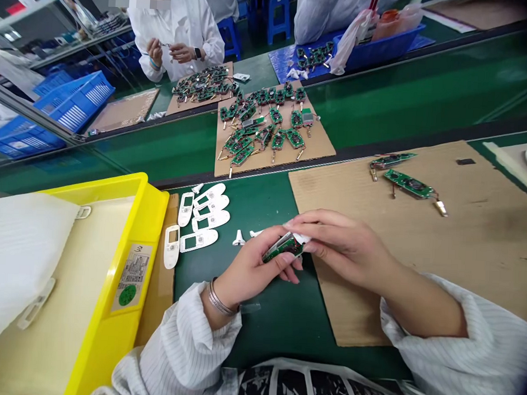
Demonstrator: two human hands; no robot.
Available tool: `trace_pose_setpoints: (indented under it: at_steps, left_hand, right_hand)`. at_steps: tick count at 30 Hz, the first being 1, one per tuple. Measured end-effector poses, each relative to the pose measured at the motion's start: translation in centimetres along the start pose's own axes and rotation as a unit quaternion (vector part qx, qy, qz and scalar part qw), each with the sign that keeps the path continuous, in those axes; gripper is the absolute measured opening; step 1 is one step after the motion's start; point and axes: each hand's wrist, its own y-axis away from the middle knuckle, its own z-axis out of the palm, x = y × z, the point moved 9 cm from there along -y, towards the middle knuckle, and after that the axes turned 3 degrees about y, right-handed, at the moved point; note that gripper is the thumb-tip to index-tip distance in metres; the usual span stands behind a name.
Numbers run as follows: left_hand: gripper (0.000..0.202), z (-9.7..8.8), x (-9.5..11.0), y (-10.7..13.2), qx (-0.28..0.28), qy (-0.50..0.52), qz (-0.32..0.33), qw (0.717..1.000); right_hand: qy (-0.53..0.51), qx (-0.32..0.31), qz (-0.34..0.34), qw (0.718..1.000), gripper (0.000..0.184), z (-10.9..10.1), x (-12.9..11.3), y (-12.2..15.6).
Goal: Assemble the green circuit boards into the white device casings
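My left hand is closed around a green circuit board with a white edge along it, held above the table. At the board's upper right end, my right hand pinches a small white plastic piece; the fingers partly hide where the two meet. Left of my hands lie several white plastic casing halves with rectangular openings. A small white cone-shaped part rests nearer my left hand. Two more circuit boards with wires and brass-coloured ends lie on the cardboard sheet to the right.
A yellow bin with white foam sheeting stands at my left. Ahead, several wired boards cover another cardboard piece on the green conveyor belt. Across it a co-worker in white handles something small. Blue baskets stand far left.
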Motion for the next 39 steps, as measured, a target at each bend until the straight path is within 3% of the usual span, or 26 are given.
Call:
trace_pose_setpoints:
  at_steps: [3,5,13,17,21,24,31,39]
  left_hand:
    - [0.033,0.1,0.4,0.2,0.005,-0.015,0.020,1.000]
    - [0.032,0.1,0.7,0.4,0.014,-0.048,0.034,0.998]
    - [0.031,-0.2,1.1,0.7,0.031,-0.138,0.062,0.988]
    - [0.032,0.3,1.3,0.8,0.006,-0.194,0.067,0.979]
    - [0.026,0.7,1.1,0.7,-0.020,-0.147,0.070,0.987]
    - [0.021,0.7,1.5,0.6,-0.008,-0.103,0.114,0.988]
    - [0.026,0.8,2.3,0.9,0.030,-0.157,0.178,0.971]
    - [0.025,0.8,2.5,1.1,0.028,-0.223,0.198,0.954]
  right_hand:
    - [-0.080,0.022,0.087,0.993,0.025,-0.1,1.1,0.0]
    - [-0.121,0.027,0.108,0.986,0.020,0.0,1.3,0.0]
    - [-0.130,0.059,0.091,0.986,0.013,-0.5,0.9,0.0]
    - [-0.162,0.062,0.107,0.979,0.013,-0.4,1.3,0.1]
    - [-0.188,0.058,0.118,0.973,0.017,-0.1,1.7,0.3]
    - [-0.180,0.059,0.101,0.977,0.014,-0.1,1.5,0.2]
    - [-0.105,0.091,0.047,0.989,0.014,-1.1,0.4,0.1]
    - [-0.211,0.080,0.125,0.966,0.016,-0.3,1.8,0.4]
